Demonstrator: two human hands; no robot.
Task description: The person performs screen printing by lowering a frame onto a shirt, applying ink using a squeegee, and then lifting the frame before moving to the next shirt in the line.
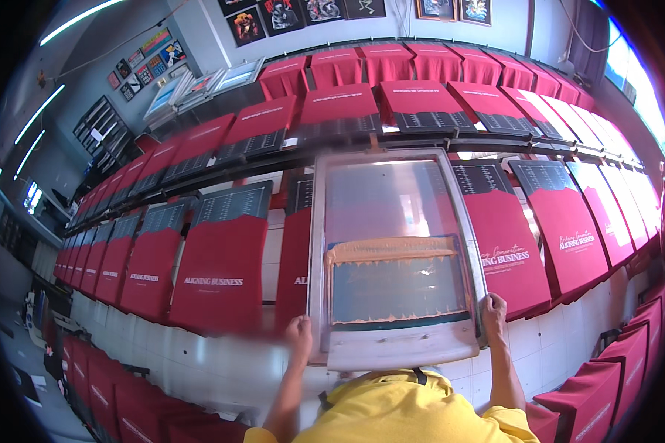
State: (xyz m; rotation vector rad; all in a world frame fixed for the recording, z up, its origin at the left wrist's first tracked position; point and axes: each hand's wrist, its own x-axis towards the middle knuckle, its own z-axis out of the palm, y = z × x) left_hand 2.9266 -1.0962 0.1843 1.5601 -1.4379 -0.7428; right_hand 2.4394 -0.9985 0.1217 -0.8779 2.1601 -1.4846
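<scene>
A screen-printing frame [318,236] is in front of me, tilted lengthwise away from my body, over a row of red shirts. Its mesh has a clear upper part and a grey-green lower block. Across that block runs a thick band of peach ink [391,249], with more ink smeared along its lower edge. A pale board [403,347] spans the near end. My left hand [300,332] is closed around the frame's near left side, and my right hand [494,307] is closed on the near right side. The shirt directly beneath is mostly hidden.
Red shirts [222,258] stretched over dark boards stand in long rows left and right, many with white print. Further rows of red shirts [421,100] run behind a dark rail. More shirts [598,391] hang behind me. Stacked frames [199,88] lie at the back left.
</scene>
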